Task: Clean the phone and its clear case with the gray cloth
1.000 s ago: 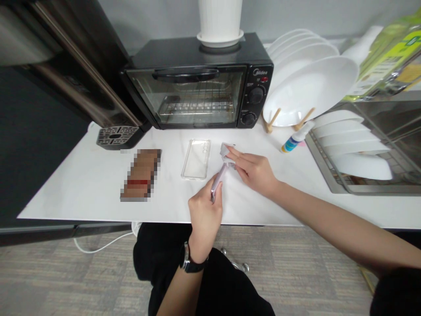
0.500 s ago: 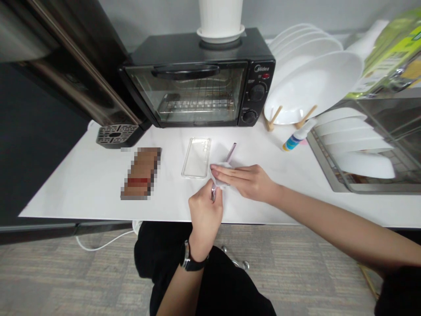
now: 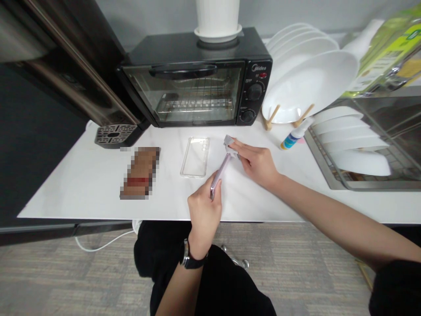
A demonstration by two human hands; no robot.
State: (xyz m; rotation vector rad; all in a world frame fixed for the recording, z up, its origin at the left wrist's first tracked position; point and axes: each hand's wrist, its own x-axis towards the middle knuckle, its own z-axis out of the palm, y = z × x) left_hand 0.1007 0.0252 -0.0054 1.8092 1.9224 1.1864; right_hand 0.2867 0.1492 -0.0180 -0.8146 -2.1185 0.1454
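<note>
Edge-on to me, a light purple phone (image 3: 221,173) is gripped at its near end by my left hand (image 3: 204,204), which wears a black watch at the wrist. My right hand (image 3: 258,162) pinches a pale grey cloth or wipe (image 3: 231,145) against the phone's far end. Left of the phone, a clear phone case (image 3: 195,158) lies flat on the white counter (image 3: 171,202). Farther left lies a brown rectangular item (image 3: 141,171), blurred out by pixels. A small spray bottle (image 3: 291,139) with a blue and yellow label stands to the right.
At the back is a black toaster oven (image 3: 197,94) with a white pot (image 3: 218,19) on top. White plates (image 3: 309,87) stand in a wooden rack on the right, beside a dish drainer (image 3: 332,175) holding bowls. A coffee machine's drip tray (image 3: 115,135) is at the left.
My right hand has slid the cloth away from me along the phone, from its middle to its far end. My left hand keeps its hold in about the same spot.
</note>
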